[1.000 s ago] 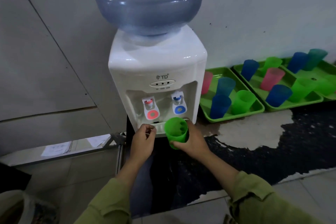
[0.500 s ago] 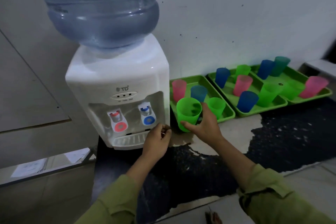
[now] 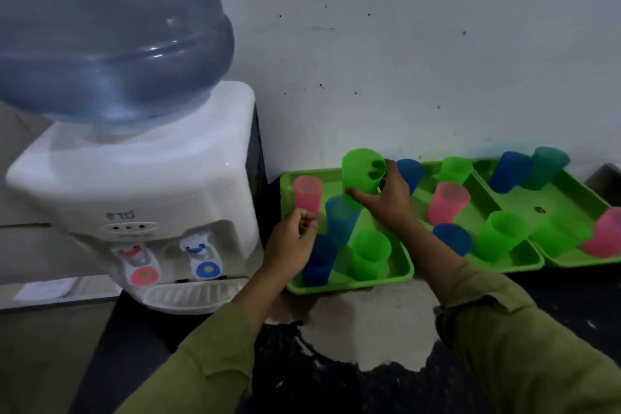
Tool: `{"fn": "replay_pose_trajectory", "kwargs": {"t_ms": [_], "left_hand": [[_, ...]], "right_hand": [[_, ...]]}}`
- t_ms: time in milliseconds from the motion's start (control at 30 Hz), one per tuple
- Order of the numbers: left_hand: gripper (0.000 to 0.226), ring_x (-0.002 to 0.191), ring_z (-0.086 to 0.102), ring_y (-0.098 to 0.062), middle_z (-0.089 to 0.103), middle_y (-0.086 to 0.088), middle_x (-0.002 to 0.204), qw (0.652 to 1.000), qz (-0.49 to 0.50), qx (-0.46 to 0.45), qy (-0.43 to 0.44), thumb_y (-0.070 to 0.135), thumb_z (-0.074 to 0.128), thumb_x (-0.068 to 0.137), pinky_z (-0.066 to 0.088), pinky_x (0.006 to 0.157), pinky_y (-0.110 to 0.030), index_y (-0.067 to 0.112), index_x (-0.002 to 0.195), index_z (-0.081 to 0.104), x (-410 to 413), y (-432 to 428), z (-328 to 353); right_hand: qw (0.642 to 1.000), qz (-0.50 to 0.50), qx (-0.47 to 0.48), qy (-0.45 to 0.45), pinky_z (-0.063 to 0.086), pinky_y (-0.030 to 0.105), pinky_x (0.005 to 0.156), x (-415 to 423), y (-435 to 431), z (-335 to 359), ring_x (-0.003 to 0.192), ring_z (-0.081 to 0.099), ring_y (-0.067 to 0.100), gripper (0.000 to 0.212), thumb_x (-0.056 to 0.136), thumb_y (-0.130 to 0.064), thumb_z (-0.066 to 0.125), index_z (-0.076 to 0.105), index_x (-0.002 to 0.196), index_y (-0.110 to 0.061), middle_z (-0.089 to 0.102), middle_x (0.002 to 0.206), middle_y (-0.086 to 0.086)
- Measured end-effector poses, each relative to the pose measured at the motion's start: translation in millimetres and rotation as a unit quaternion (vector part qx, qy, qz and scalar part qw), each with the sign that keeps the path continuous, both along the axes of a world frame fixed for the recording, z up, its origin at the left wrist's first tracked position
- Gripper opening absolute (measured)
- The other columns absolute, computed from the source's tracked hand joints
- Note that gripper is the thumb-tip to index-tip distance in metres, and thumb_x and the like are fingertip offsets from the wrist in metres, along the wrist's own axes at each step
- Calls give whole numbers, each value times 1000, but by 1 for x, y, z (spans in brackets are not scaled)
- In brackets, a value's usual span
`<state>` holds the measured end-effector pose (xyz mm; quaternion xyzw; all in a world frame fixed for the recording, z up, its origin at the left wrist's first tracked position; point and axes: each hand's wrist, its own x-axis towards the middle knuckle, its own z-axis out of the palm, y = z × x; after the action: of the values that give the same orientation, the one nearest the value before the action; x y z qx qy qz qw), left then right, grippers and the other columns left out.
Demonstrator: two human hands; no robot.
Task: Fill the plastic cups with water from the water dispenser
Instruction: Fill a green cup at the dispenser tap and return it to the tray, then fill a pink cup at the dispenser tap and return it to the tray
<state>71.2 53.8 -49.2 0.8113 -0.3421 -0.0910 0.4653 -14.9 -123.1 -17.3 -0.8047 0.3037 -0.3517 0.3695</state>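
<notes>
Above the nearest green tray (image 3: 349, 285), the right hand (image 3: 386, 198) holds a green cup (image 3: 362, 175) clamped between thumb and fingers, the cup tilted with its mouth turned toward the camera and lifted clear of the cups below it. In that tray stand a pink cup (image 3: 307, 194) at the back left, a teal-blue cup (image 3: 341, 220) in the middle, a dark blue cup (image 3: 319, 259) at the front left and another green cup (image 3: 370, 254) at the front right. The left hand (image 3: 292, 242) hovers over the tray's left side, just in front of the pink cup, fingers curled loosely inward and gripping nothing. To the left stands the white water dispenser (image 3: 141, 198) with its large blue bottle (image 3: 111, 33) on top, a red tap (image 3: 136, 259) and a blue tap (image 3: 201, 250) on its front above the drip tray (image 3: 191, 294). To the right two more green trays lie side by side against the wall, the middle tray (image 3: 517, 262) and the far tray (image 3: 571, 198), each carrying blue, green and pink cups. Both sleeves are olive green
</notes>
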Motion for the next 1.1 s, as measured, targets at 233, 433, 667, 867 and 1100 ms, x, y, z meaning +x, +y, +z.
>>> {"fn": "replay_pose_trajectory", "kwargs": {"t_ms": [233, 433, 667, 867, 1100], "left_hand": [[6, 75, 53, -9, 53, 12, 79, 998, 54, 5, 30, 21, 54, 92, 39, 67, -23, 16, 95, 57, 26, -53, -2], [9, 79, 53, -11, 57, 0, 90, 994, 95, 8, 47, 14, 55, 91, 38, 65, -18, 9, 99, 57, 46, -78, -10], [28, 89, 53, -14, 55, -15, 112, 989, 134, 34, 47, 5, 64, 83, 42, 75, -22, 1, 109, 54, 66, -86, -22], [62, 116, 49, -27, 41, -16, 131, 984, 136, 88, 78, 4, 74, 73, 45, 98, -40, 7, 126, 42, 76, -94, -36], [92, 122, 44, -30, 42, -16, 134, 982, 129, 110, 85, 5, 83, 62, 39, 99, -32, 7, 138, 31, 88, -118, -51]], "right_hand": [[995, 1, 60, 84, 45, 37, 88, 28, -85, -37, 109, 56, 33, 73, 65, -23, 84, 43, 122, -3, 58, 118, 17], [981, 13, 114, 153, 44, 38, 92, 41, -113, -70, 113, 55, 34, 79, 61, -19, 86, 42, 124, -4, 58, 122, 17], [973, 26, 127, 190, 44, 38, 89, 54, -114, -99, 110, 55, 34, 76, 59, -19, 87, 45, 120, -1, 56, 119, 20], [972, 26, 149, 178, 45, 37, 88, 52, -110, -105, 109, 56, 33, 75, 59, -19, 87, 44, 119, -2, 57, 118, 18], [973, 66, 136, 175, 43, 38, 99, 45, -110, -100, 119, 51, 31, 92, 60, -20, 87, 35, 134, -5, 51, 129, 16]]}}
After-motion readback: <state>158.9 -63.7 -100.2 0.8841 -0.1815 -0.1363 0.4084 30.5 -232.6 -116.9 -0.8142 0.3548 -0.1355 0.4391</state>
